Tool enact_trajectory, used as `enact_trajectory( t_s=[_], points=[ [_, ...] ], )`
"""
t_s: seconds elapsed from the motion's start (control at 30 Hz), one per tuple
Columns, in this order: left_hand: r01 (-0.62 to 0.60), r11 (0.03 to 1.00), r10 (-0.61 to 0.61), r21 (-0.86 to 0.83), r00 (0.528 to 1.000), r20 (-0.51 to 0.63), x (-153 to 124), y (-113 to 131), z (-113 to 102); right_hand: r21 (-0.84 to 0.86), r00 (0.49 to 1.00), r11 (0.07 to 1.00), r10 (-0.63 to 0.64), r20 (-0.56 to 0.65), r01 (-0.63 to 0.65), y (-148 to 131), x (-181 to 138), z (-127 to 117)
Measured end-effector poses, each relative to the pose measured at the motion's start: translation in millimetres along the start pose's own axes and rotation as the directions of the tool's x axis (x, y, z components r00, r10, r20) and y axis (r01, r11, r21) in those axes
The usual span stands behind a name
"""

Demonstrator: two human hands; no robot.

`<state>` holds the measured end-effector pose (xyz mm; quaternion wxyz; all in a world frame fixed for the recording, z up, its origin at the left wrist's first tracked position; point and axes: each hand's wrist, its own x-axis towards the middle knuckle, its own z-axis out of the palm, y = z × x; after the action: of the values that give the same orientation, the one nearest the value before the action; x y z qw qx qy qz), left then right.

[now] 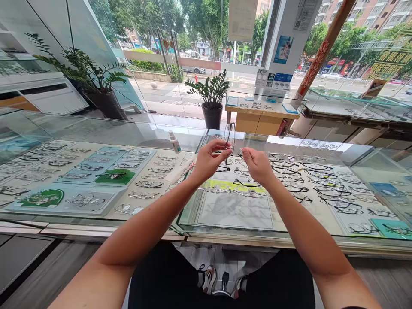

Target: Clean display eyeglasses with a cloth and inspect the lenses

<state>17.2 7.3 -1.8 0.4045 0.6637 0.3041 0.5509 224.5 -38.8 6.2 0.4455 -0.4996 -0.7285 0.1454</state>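
My left hand (210,159) pinches a pair of glasses (230,134) with a thin dark frame, held upright on edge above the glass display case (189,216). Just to its right is my right hand (257,164), its fingers curled in and the thumb on top. Whatever lies inside that fist is hidden from me. A small gap shows between the two hands. On the glass to the left stands a white spray bottle (174,142). Near my left wrist lies a pale strip with red print (182,171).
Rows of glasses (334,189) fill the case under the glass on both sides. Beyond it are a potted plant (212,101), a larger one (104,96) at left, and a low wooden display table (262,118). My legs (164,274) are close to the case's front edge.
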Motion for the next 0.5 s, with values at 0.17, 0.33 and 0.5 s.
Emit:
enact_trajectory(
  t_s=[0.17, 0.33, 0.5],
  points=[
    [-0.009, 1.000, 0.009, 0.016, 1.000, 0.003, -1.0, 0.6, 0.7, 0.104, 0.997, 0.994, -0.013, -0.070, 0.020, 0.8, -0.9, 2.2],
    [-0.013, 1.000, 0.013, 0.009, 1.000, -0.004, -0.7, 0.0, 0.1, 0.174, 0.995, 0.985, 0.003, -0.101, 0.015, 2.1, -1.1, 2.5],
    [-0.014, 1.000, 0.014, 0.012, 1.000, 0.004, -0.4, -0.1, 0.0, 0.180, 0.996, 0.984, -0.004, -0.084, 0.020, 2.4, -1.4, 2.2]
  ],
)
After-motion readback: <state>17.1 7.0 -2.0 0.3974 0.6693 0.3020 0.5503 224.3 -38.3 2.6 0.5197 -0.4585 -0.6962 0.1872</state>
